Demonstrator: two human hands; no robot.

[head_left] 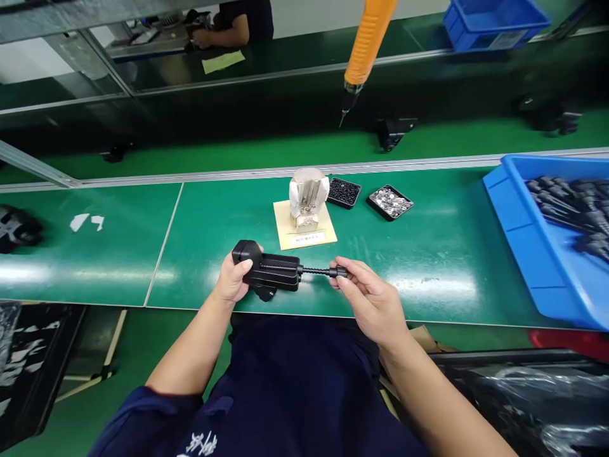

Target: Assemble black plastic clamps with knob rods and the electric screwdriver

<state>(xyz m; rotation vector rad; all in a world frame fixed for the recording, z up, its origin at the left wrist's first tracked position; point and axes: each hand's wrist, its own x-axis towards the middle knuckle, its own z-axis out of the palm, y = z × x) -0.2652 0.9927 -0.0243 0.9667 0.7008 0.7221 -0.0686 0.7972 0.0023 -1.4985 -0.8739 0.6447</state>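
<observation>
Half closed, the left hand (234, 278) wraps the broad end of the black body (276, 271), thumb on top. The right hand (371, 295) has its fingertips pinched around the knob (341, 271) on the rod (314, 271) that juts from the body. All this sits on the near side of the fixture (309, 193), over the counter (442, 254); whether the body touches the counter I cannot tell.

The body looks like hard plastic, probably light and stiff, with smooth sides that might slip. Its broad end seems the sound place to grip; the thin rod is best taken by the knob, since side load could strain it.

Under the fixture is a yellow plate (284, 228). Just right of the fixture is a tray of dark bits (344, 192); farther right, a tray of silver bits (391, 202); well right, a blue bin (528, 247) of black parts. Beyond the fixture, to its right, hangs an orange driver (366, 51). Scraps (85, 222) lie well left of it.

Most left fingers, the body's underside and the rod's inner end are hidden. The bin and driver are cut off by the frame; the plate's label (307, 239) is too small to read.
</observation>
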